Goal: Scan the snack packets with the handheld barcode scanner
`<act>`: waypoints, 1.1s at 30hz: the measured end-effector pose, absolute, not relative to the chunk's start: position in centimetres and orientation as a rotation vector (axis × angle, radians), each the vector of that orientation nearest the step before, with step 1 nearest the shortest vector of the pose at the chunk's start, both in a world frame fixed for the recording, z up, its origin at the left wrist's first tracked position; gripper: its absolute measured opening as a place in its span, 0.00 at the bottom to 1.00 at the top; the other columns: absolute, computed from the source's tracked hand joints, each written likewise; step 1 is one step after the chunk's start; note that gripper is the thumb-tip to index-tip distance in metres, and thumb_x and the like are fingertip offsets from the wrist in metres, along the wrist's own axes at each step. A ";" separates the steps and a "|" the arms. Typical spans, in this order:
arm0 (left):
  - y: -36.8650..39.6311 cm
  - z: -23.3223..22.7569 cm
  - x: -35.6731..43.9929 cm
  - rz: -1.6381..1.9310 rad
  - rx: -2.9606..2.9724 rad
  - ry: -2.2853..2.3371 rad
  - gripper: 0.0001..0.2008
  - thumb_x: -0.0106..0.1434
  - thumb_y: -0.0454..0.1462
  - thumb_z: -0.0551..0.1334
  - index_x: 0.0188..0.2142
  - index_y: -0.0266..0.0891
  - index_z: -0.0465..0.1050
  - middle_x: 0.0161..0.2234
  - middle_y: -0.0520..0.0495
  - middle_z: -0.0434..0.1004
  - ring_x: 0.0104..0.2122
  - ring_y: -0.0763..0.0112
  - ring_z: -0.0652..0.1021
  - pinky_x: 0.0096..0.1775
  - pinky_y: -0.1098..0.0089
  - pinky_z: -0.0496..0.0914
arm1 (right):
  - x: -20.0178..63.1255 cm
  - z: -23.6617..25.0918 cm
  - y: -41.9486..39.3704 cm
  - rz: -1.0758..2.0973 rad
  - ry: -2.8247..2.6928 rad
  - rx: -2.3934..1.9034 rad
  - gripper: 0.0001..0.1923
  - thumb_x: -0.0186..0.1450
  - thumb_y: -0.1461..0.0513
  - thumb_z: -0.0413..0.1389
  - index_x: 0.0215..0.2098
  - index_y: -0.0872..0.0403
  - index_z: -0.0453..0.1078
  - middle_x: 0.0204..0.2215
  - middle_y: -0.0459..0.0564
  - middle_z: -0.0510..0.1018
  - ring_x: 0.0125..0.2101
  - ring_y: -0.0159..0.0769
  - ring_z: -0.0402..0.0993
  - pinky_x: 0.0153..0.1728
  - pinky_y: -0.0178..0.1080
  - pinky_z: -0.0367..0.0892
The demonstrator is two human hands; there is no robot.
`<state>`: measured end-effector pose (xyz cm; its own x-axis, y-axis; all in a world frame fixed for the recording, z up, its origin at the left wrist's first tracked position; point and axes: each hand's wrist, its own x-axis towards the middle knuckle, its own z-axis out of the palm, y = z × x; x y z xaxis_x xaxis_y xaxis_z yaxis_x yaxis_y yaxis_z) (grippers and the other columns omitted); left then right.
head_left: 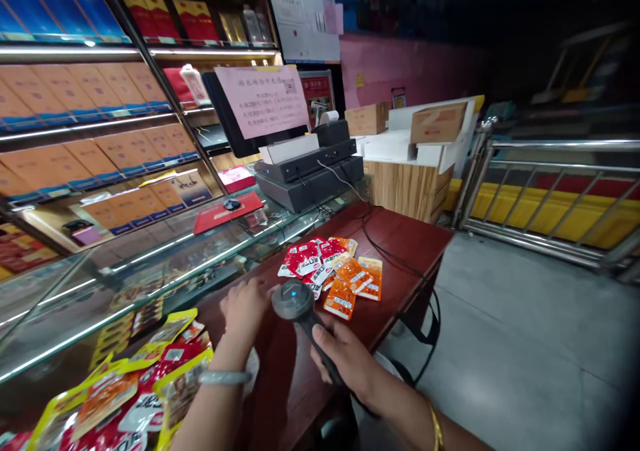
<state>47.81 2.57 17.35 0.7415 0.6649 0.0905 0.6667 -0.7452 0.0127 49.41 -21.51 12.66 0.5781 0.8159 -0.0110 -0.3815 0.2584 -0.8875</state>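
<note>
My right hand (345, 361) grips the handle of a dark barcode scanner (295, 302), its round head pointing up over a dark red wooden table (415, 238). My left hand (245, 308) rests flat on that table just left of the scanner head, fingers spread, holding nothing; a bangle circles its wrist. Beyond the scanner lies a loose pile of small snack packets: red-and-white packets (306, 261) and orange packets (353, 279).
A heap of yellow, red and orange snack packs (135, 384) lies near left. A glass display counter (125, 271) runs along the left, with shelves of cartons behind. A cash register (310, 168) stands at its far end, cables trailing over the table. Metal railing (550, 191) stands right.
</note>
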 end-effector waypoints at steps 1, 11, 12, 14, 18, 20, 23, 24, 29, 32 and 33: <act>1.6 17.2 49.6 -0.135 -2.957 -1.118 0.27 0.68 0.53 0.52 0.56 0.42 0.74 0.58 0.34 0.75 0.58 0.43 0.71 0.55 0.50 0.65 | 49.7 12.6 -21.8 0.844 -0.497 -1.012 0.32 0.61 0.34 0.57 0.42 0.52 0.67 0.19 0.36 0.64 0.17 0.25 0.56 0.20 0.31 0.54; -2.4 14.5 59.4 -0.264 -2.992 -1.257 0.39 0.61 0.62 0.55 0.53 0.29 0.70 0.57 0.23 0.72 0.58 0.39 0.70 0.55 0.49 0.63 | 51.6 12.5 -24.3 0.806 -0.311 -1.017 0.40 0.55 0.33 0.61 0.48 0.55 0.67 0.17 0.35 0.64 0.15 0.25 0.55 0.17 0.31 0.52; -2.2 14.4 59.6 -0.262 -2.997 -1.258 0.38 0.60 0.62 0.57 0.53 0.30 0.70 0.57 0.23 0.72 0.58 0.39 0.71 0.55 0.49 0.63 | 51.7 12.4 -24.4 0.805 -0.300 -1.014 0.40 0.55 0.33 0.61 0.49 0.55 0.67 0.18 0.35 0.64 0.15 0.25 0.55 0.17 0.31 0.51; -1.8 14.5 59.7 -0.265 -3.010 -1.266 0.35 0.60 0.59 0.59 0.52 0.31 0.69 0.55 0.24 0.74 0.58 0.38 0.72 0.54 0.49 0.65 | 51.9 12.2 -24.4 0.807 -0.291 -1.006 0.40 0.55 0.33 0.62 0.50 0.55 0.67 0.17 0.35 0.64 0.15 0.25 0.54 0.17 0.31 0.52; -1.0 14.6 58.7 -0.325 -3.138 -1.371 0.27 0.63 0.52 0.61 0.53 0.34 0.66 0.50 0.28 0.80 0.52 0.44 0.78 0.50 0.54 0.68 | 51.8 12.1 -24.4 0.808 -0.289 -0.992 0.37 0.57 0.34 0.62 0.48 0.53 0.67 0.18 0.35 0.64 0.15 0.24 0.54 0.17 0.31 0.53; -0.7 14.5 57.4 -0.451 -3.253 -1.417 0.24 0.63 0.49 0.63 0.52 0.37 0.65 0.48 0.32 0.81 0.48 0.49 0.81 0.46 0.59 0.70 | 51.7 12.3 -24.3 0.792 -0.309 -0.992 0.35 0.57 0.35 0.61 0.45 0.53 0.67 0.18 0.35 0.65 0.15 0.24 0.55 0.18 0.31 0.54; -0.4 14.3 54.8 -0.738 -3.372 -1.374 0.21 0.61 0.46 0.65 0.49 0.40 0.67 0.43 0.38 0.83 0.43 0.55 0.82 0.42 0.64 0.71 | 51.6 13.1 -24.1 0.757 -0.373 -0.996 0.33 0.58 0.34 0.60 0.42 0.53 0.67 0.18 0.36 0.65 0.15 0.24 0.56 0.18 0.31 0.53; -0.4 14.2 53.8 -0.822 -3.403 -1.336 0.20 0.60 0.45 0.65 0.48 0.40 0.67 0.42 0.41 0.83 0.41 0.57 0.82 0.42 0.64 0.71 | 51.6 13.4 -23.9 0.747 -0.394 -0.997 0.33 0.59 0.34 0.60 0.42 0.53 0.66 0.18 0.36 0.64 0.15 0.25 0.56 0.18 0.31 0.54; -0.8 13.8 49.2 -1.009 -3.557 -1.157 0.18 0.55 0.43 0.66 0.43 0.41 0.68 0.36 0.48 0.81 0.36 0.61 0.81 0.39 0.65 0.72 | 51.1 15.0 -22.9 0.710 -0.523 -0.987 0.28 0.64 0.36 0.57 0.39 0.51 0.64 0.19 0.36 0.64 0.15 0.25 0.56 0.18 0.32 0.53; -1.2 13.7 47.2 -1.112 -3.594 -1.071 0.18 0.55 0.46 0.67 0.41 0.41 0.67 0.35 0.48 0.80 0.36 0.61 0.80 0.40 0.65 0.72 | 50.3 15.6 -22.3 0.719 -0.551 -0.978 0.27 0.65 0.37 0.56 0.37 0.51 0.64 0.19 0.36 0.63 0.15 0.25 0.56 0.18 0.32 0.54; -1.3 13.7 46.7 -1.153 -3.592 -1.073 0.18 0.55 0.46 0.66 0.40 0.41 0.67 0.35 0.48 0.80 0.36 0.62 0.80 0.40 0.65 0.72 | 50.0 15.8 -22.1 0.729 -0.555 -0.977 0.26 0.65 0.37 0.56 0.37 0.51 0.64 0.19 0.36 0.63 0.15 0.25 0.56 0.18 0.32 0.54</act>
